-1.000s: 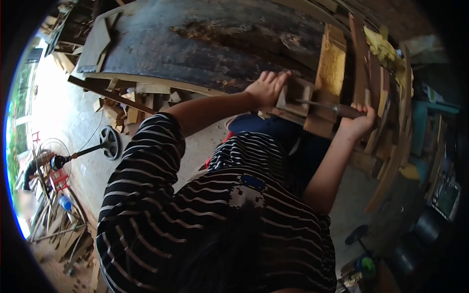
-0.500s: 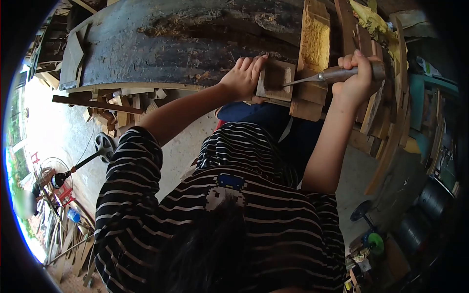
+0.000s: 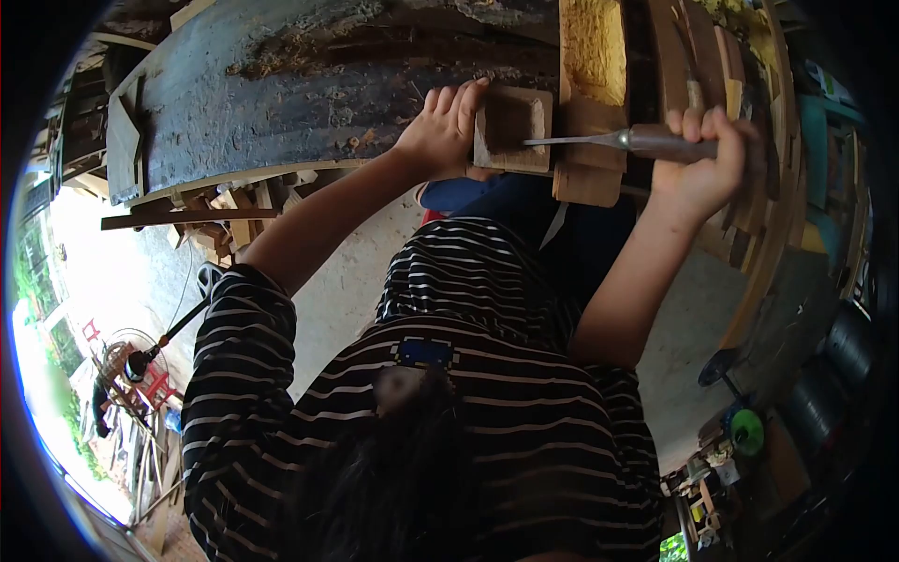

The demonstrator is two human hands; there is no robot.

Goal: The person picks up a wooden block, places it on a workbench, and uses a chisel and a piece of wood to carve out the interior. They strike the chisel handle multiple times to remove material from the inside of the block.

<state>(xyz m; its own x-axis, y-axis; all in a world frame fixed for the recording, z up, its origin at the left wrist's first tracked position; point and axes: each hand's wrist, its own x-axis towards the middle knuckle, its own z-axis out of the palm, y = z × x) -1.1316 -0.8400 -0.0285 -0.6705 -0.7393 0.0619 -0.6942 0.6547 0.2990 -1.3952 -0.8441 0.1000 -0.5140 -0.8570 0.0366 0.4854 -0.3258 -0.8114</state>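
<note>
A small square wooden block with a hollowed middle (image 3: 540, 114) sits at the near edge of the dark, worn workbench (image 3: 309, 103). My left hand (image 3: 445, 126) grips the block along its left side, fingers over the upper corner and thumb low. In my right hand (image 3: 707, 159) is a chisel (image 3: 655, 140), its wooden handle wrapped by my fingers. The thin metal blade points left, crosses the block's right rim, and its tip lies over the hollow. Just right of the block, a wooden piece (image 3: 588, 183) juts past the bench edge.
A long wooden trough with a rough yellow inside (image 3: 595, 56) lies beyond the block. Boards (image 3: 749, 187) are stacked at the right. Wood offcuts (image 3: 234, 225) pile under the bench at left. Dark cylinders (image 3: 824, 384) and a green reel (image 3: 746, 431) stand at lower right.
The chisel has swung to nearly level, its tip now farther left over the hollow. The camera view has shifted, so the bench and both hands appear displaced. My left hand keeps its hold.
</note>
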